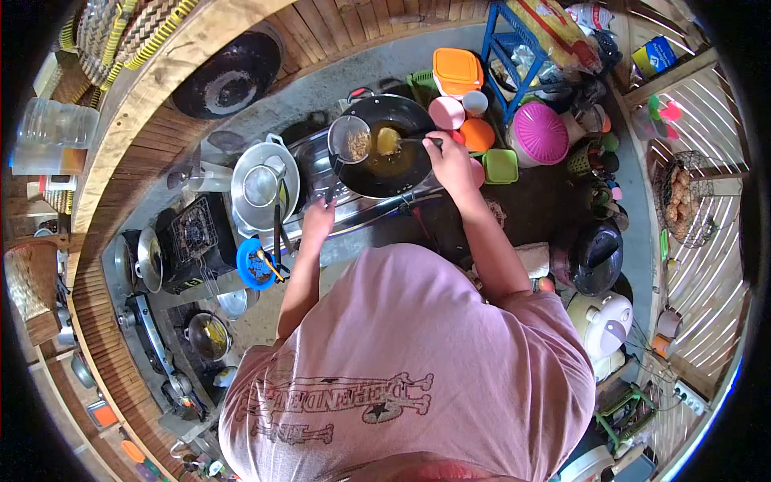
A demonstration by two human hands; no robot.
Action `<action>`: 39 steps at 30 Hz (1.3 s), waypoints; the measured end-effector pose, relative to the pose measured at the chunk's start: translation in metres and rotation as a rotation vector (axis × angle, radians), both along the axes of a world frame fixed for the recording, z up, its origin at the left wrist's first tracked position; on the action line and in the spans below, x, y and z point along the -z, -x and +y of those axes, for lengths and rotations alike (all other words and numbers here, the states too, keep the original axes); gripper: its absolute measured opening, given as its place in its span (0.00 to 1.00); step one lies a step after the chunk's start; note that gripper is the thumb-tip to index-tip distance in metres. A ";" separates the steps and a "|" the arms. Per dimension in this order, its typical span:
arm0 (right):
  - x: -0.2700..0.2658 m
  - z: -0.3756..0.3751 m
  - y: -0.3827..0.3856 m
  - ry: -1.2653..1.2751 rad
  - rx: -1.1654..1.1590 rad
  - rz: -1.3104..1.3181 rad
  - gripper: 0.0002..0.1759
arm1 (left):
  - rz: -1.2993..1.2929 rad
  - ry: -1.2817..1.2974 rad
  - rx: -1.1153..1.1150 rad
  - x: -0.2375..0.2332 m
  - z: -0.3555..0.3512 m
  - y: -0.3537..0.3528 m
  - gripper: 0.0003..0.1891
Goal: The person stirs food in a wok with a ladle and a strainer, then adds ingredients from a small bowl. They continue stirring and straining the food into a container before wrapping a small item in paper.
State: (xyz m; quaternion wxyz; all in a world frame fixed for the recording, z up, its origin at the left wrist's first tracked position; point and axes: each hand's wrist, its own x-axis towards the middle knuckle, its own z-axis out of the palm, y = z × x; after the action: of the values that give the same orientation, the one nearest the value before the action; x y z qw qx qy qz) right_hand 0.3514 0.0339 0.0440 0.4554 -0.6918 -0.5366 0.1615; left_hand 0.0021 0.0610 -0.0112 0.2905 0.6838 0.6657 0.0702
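Note:
A black wok (391, 178) with oil in it sits on the metal gas stove (316, 166). My left hand (319, 217) is closed round the handle of a mesh strainer (349, 139), which overlaps the wok's left side and holds small brown bits. In my right hand (451, 167) is the dark handle of a ladle (389, 141), its bowl over the oil in the middle of the wok. To the left of the stove stands a silver pot (287, 158) with another strainer (260, 185) across it.
A blue bowl (243, 268) with dark contents stands near my left forearm. Right of the wok are an orange-lidded container (458, 71), pink cups (446, 112) and a green container (501, 166). A pink-lidded tub (540, 134) and a blue rack (494, 56) stand farther right.

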 end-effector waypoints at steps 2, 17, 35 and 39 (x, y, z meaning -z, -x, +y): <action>-0.002 0.000 0.003 -0.054 0.006 0.049 0.14 | 0.012 0.018 0.010 0.015 0.006 0.003 0.19; -0.008 0.003 -0.001 -0.053 0.021 0.134 0.13 | -0.086 0.080 -0.046 0.016 0.006 0.005 0.16; -0.015 -0.004 -0.020 0.018 0.036 0.137 0.13 | -0.213 0.250 -0.097 0.019 0.013 0.017 0.19; -0.014 0.002 -0.023 0.023 0.079 -0.023 0.12 | -0.246 0.279 -0.111 0.024 0.016 0.020 0.19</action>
State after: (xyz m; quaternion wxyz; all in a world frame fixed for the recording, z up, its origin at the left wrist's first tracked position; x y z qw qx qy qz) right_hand 0.3743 0.0360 0.0577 0.4471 -0.7194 -0.5124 0.1415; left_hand -0.0175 0.0772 -0.0357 0.4573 0.5853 0.6652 0.0759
